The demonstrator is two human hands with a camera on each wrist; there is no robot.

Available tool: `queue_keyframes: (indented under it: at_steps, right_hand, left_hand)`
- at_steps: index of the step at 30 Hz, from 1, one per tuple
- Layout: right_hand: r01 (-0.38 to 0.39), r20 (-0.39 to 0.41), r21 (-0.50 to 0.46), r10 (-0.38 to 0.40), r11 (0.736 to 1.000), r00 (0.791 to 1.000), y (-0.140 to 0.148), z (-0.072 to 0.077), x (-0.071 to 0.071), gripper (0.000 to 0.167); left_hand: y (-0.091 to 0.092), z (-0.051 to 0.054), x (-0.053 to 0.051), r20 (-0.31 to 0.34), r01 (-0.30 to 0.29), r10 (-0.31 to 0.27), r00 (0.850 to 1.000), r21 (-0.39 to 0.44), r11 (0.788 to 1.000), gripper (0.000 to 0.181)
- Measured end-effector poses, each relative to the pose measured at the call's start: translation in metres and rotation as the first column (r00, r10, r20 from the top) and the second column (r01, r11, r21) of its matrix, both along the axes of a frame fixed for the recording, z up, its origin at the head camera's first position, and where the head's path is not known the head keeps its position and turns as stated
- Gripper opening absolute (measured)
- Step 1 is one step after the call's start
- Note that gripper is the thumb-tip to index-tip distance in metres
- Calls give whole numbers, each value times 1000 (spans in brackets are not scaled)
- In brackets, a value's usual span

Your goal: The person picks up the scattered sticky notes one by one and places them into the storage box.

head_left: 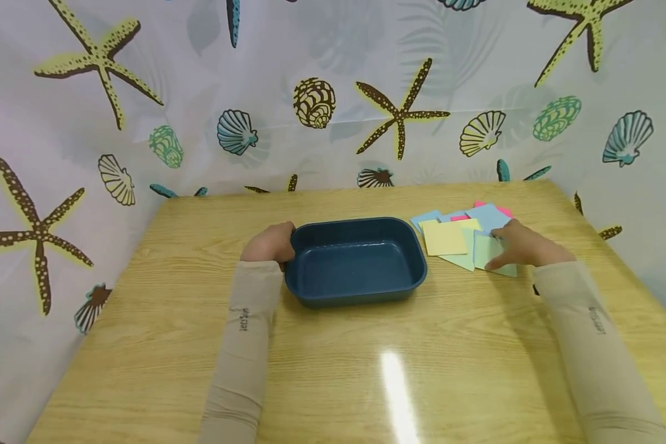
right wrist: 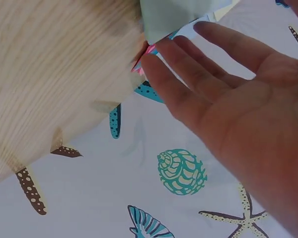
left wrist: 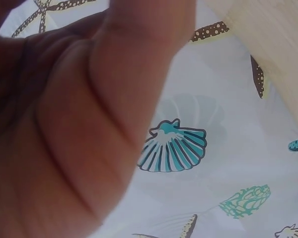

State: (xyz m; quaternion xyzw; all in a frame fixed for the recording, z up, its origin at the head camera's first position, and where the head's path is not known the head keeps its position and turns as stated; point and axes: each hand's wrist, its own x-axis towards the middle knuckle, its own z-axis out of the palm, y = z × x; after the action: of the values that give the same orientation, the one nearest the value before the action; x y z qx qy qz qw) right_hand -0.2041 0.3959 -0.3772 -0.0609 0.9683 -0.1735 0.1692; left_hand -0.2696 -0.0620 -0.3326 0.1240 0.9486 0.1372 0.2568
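Note:
A dark blue rectangular plastic tub [head_left: 355,271] sits on the table. At its left end my left hand [head_left: 269,245] grips the rim and side wall. The left wrist view shows only the palm and part of a finger of this hand [left wrist: 89,119], not the tub. Right of the tub lies a loose pile of sticky notes in yellow [head_left: 445,238], blue [head_left: 488,217], pink and pale green. Over a pale green note [head_left: 485,250] my right hand [head_left: 524,245] reaches with fingers and thumb spread. In the right wrist view its extended fingers [right wrist: 203,74] are beside the notes [right wrist: 174,17].
Under everything is a wood-grain table [head_left: 333,370], with a bright light reflection near the front. A white curtain [head_left: 333,61] printed with starfish and shells hangs behind it and along both sides.

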Motion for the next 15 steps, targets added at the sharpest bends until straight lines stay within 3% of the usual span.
queue_keyframes:
  at_steps: [7,15]
  right_hand:
    - [-56,-29,-4,56,998,998,-7,-4,7,92]
    - [-71,-67,1,71,997,995,1,-7,3,87]
  left_hand:
    - [0,-5,3,-88,47,-51,995,-41,998,52]
    - [-3,-14,6,-106,-10,20,994,97,995,55]
